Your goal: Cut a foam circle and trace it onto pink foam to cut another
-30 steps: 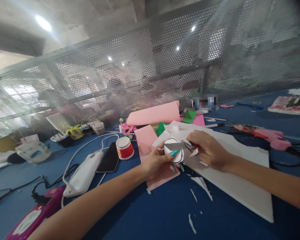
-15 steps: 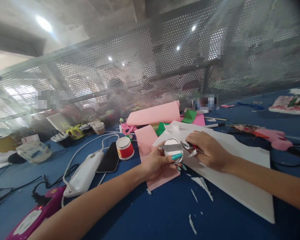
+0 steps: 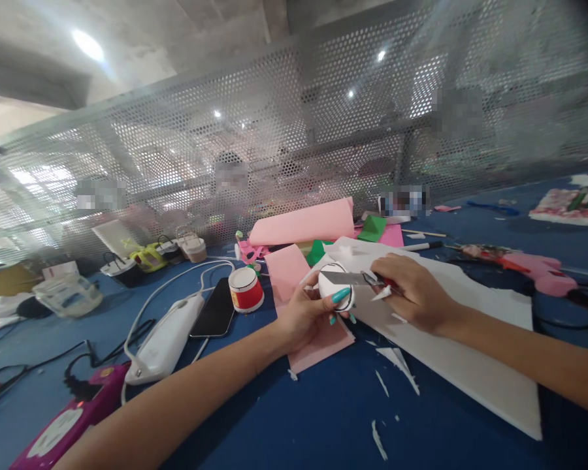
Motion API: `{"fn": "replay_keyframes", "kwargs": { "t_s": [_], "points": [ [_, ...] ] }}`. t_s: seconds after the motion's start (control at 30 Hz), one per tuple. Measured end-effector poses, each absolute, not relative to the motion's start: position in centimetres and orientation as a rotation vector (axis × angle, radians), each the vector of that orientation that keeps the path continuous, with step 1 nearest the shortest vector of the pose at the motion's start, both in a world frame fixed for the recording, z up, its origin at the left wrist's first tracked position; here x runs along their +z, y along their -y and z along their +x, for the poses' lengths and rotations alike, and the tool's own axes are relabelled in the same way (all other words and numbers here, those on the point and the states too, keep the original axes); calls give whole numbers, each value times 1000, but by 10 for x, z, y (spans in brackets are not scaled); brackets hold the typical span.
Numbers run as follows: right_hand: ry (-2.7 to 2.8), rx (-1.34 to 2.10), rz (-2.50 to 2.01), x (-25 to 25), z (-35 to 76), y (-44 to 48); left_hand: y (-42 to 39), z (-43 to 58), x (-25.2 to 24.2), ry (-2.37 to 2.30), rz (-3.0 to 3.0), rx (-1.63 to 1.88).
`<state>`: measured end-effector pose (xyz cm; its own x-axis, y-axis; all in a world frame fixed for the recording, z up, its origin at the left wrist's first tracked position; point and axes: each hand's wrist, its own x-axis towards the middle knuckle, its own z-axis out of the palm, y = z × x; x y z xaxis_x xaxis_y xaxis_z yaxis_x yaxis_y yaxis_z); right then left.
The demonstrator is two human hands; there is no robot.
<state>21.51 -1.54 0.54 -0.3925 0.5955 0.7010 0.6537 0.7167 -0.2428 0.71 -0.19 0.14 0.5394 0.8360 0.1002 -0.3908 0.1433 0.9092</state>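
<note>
A white round piece marked with a black line is held by the left hand, above the near part of a pink sheet and beside the left edge of a large white sheet. It is pinched between the thumb, whose long turquoise nail is laid along its near face, and the fingers, which are partly hidden beneath it. A knife is gripped in the right hand, the fingers being curled around its handle; its flat blade is pointed leftward across the upper part of the piece, but how deep the edge is set cannot be told. Below the knife handle, a small white scrap is seen just beside the right hand. Thin white shavings are scattered on the blue table nearer the viewer. To the left of the pink sheet, a red-and-white cup is placed upright, with a black phone and a white power strip laid farther left. Behind the sheets, a pink roll is laid near a green piece, and a pink glue gun is seen at the right.
</note>
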Motion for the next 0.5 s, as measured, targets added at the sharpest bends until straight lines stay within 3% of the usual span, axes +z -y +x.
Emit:
{"fn": "replay_keyframes", "kwargs": {
  "t_s": [0.5],
  "points": [
    [2140,-70,-907,4,216,14,8,10,6,-485,1110,903]
  ]
}}
